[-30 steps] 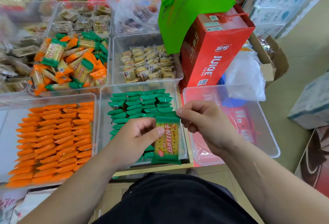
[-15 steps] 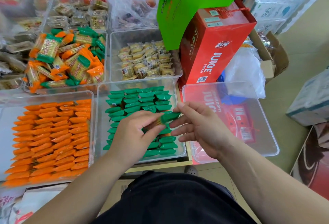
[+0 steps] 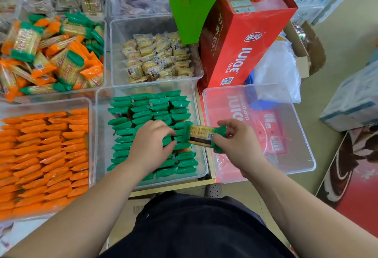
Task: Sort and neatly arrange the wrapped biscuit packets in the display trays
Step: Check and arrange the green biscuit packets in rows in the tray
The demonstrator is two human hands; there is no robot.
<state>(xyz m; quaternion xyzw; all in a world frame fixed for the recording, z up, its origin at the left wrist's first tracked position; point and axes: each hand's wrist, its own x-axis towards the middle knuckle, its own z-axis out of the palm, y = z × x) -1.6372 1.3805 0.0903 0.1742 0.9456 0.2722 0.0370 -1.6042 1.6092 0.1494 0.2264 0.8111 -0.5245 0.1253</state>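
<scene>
right hand (image 3: pixel 238 142) pinches green packet (image 3: pixel 204 136) by its end, held flat over right edge of green tray (image 3: pixel 202 172). left hand (image 3: pixel 152 145) spread, pressing into standing rows. risk: insertion without clear gap topples neighbouring packets; row skews.

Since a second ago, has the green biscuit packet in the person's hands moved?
Yes. The green packet was upright over the green tray's front part; now it lies sideways at that tray's right rim, held by the right hand alone.
</scene>
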